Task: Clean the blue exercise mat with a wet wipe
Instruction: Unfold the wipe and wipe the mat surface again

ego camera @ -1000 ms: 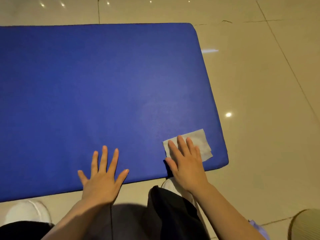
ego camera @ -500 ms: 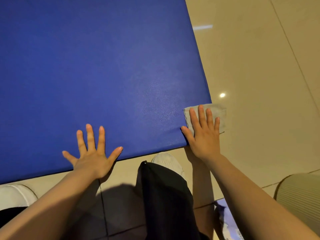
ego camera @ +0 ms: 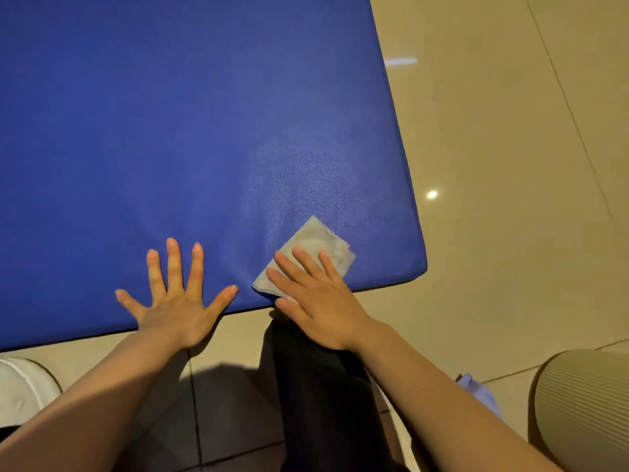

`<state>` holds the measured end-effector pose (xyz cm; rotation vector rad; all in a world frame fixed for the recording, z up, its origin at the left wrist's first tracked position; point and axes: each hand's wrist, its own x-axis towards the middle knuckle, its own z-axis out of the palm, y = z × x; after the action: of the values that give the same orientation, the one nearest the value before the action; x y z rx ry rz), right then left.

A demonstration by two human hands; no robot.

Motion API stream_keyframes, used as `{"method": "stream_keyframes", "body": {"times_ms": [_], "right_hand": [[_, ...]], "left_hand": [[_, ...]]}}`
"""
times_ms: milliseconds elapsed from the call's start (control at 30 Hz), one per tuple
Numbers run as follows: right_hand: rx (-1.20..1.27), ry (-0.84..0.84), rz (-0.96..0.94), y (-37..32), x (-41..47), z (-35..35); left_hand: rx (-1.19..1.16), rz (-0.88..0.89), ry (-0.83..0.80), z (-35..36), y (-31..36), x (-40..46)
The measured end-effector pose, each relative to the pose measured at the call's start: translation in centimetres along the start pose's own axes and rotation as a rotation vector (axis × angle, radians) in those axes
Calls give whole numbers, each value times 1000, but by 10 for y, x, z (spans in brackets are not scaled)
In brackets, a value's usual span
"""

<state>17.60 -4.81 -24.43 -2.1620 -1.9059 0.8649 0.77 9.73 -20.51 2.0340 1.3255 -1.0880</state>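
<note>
While the mat (ego camera: 190,131) lies on a beige tiled floor (ego camera: 510,165), the right hand (ego camera: 320,301) presses a wipe (ego camera: 316,245) flat near the mat's corner; the left hand (ego camera: 177,301) rests beside it, fingers spread.

Wipe (ego camera: 313,248) on mat (ego camera: 170,131) near its right corner.

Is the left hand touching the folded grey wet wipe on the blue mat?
Apart. The head view shows bare blue mat between the left hand thumb and the folded grey wet wipe.
</note>
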Motion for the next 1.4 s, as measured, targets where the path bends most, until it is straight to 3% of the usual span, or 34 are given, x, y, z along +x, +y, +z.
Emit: {"method": "stream_keyframes", "body": {"times_ms": [100,267,333,400,533,600,700,800,967,1033,1100,1233,1333,1400], "right_hand": [[14,41,93,0,-8,1],[202,294,711,62,-65,-7],[140,297,804,73,-72,-6],[103,283,736,65,-66,-3],[248,176,401,16,-44,6],[356,80,302,2,-37,5],[326,23,187,4,-42,2],[148,119,204,31,-60,5],[101,288,631,70,-73,-1],[94,324,695,61,-52,-4],[58,286,551,40,-24,-6],[12,106,80,-1,20,0],[-35,111,20,14,24,-4],[-51,188,137,42,20,-12]], "left_hand": [[-6,4,-7,-1,-1,1],[-23,18,13,2,-2,1],[-23,15,15,2,-3,0],[-19,15,10,2,-3,1],[-11,6,5,1,-2,0],[-9,4,2,1,-1,-1],[-9,-2,-2,1,-1,-2],[-4,-6,-6,1,-1,-1],[-6,-2,5,4,-1,-1],[-4,-4,12,4,-1,0],[-6,-12,12,4,-1,0],[-5,-24,33,6,-2,1],[-6,-21,32,6,-3,1],[9,-11,1,6,-3,1]]}}
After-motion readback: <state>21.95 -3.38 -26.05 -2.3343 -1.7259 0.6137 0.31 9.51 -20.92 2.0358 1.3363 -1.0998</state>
